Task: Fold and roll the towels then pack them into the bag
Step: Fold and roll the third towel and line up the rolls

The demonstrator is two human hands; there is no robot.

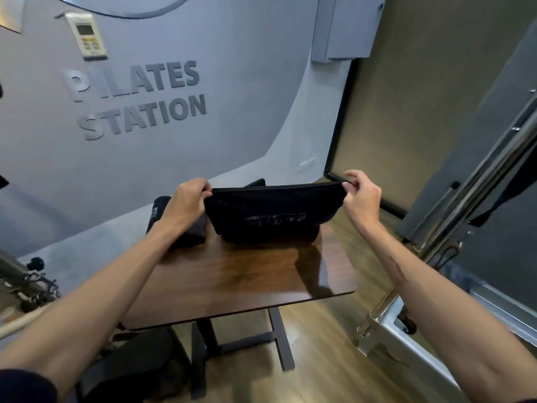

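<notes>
Holding a black towel (268, 216) up by its top edge, I see both hands raised over the far end of the wooden surface (241, 274). Left hand (190, 196) pinches the towel's left upper corner, fingers curled onto the cloth — a closed grip on the towel. Right hand (361, 193) pinches the right upper corner the same way, thumb and fingertips clamped on the hem. The top edge runs taut between the two hands; the cloth hangs down in a folded panel, its lower edge touching or just above the surface, I cannot tell which. Pale lettering shows on the towel's front, too blurred to read.

Left of it, partly behind my left wrist, a second dark towel (186, 228) lies bundled on the surface, a pale mark on its end. Behind the held towel a dark edge sticks up — what it is I cannot tell.

A dark bag (130, 365) sits on the floor under the surface's near left corner, well apart from both towels. Grey wall behind carries raised letters, PILATES STATION (136, 97), with a wall controller (87, 34) above. Metal rails (476, 181) run along the right.
</notes>
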